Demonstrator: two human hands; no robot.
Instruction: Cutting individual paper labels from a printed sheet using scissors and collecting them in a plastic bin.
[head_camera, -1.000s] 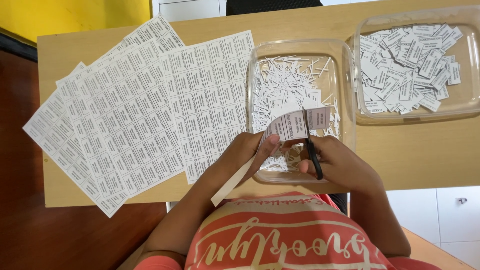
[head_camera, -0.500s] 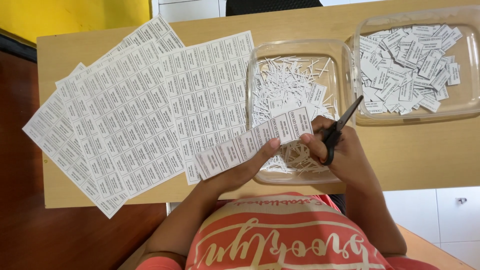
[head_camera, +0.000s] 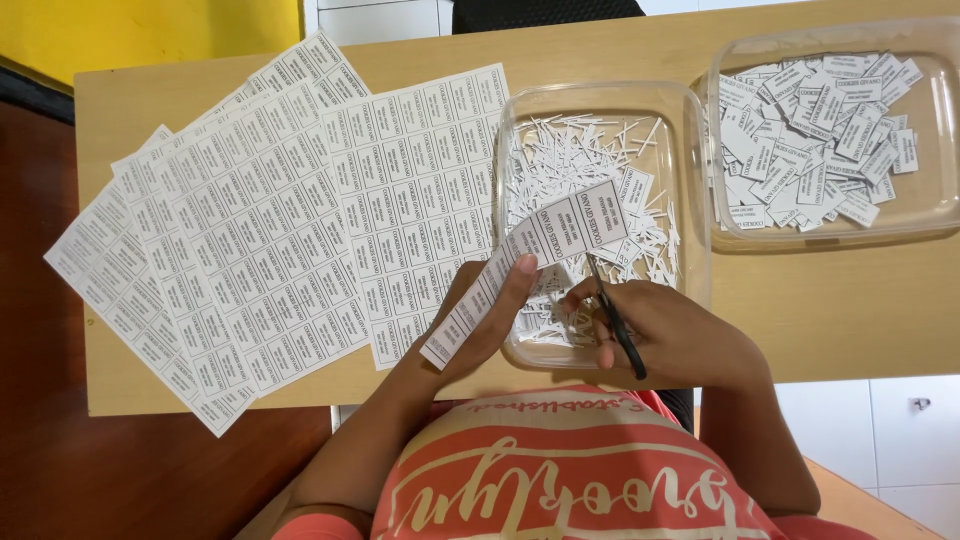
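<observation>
A: Wooden table (head_camera: 800, 320) first. Fanned across its left half, uncut label sheets (head_camera: 270, 210). Right of the sheets, a clear tray of thin paper trimmings (head_camera: 600, 150); right of that, a second clear tray holding cut labels (head_camera: 830, 130).

B: Hands?

A: Left hand (head_camera: 490, 320) pinches a label strip (head_camera: 530, 265), thumb on top, the strip slanting up over the trimmings tray. Right hand (head_camera: 670, 335) is closed around black scissors (head_camera: 615, 325), blades at the strip's lower edge.

B: Risks, in your judgement?

A: The strip curls where it overhangs, so a cut could wander into the print. The thumb sits near the blades. Offcuts might miss the tray and land on the table.
</observation>
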